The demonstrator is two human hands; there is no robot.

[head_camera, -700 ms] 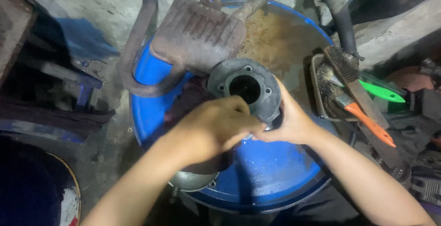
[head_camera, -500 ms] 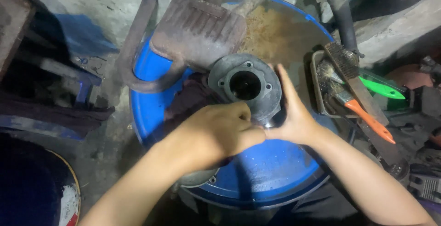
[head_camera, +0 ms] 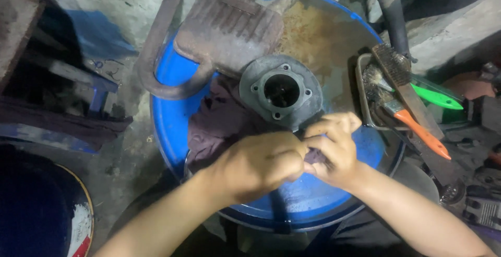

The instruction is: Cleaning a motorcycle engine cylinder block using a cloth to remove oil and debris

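Left hand (head_camera: pixel 263 165) and right hand (head_camera: pixel 334 150) are curling closed, pinching a dark purple rag (head_camera: pixel 219 124) (bunched at 6 o'clock of the grey round flange (head_camera: pixel 282 92)) atop the blue drum (head_camera: pixel 167 95).

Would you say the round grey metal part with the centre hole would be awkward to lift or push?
Probably heavy for its size: the round metal part looks like thick cast metal. Lying flat on the blue drum lid, it seems unlikely to roll. The dark cloth under its edge might let it slide.
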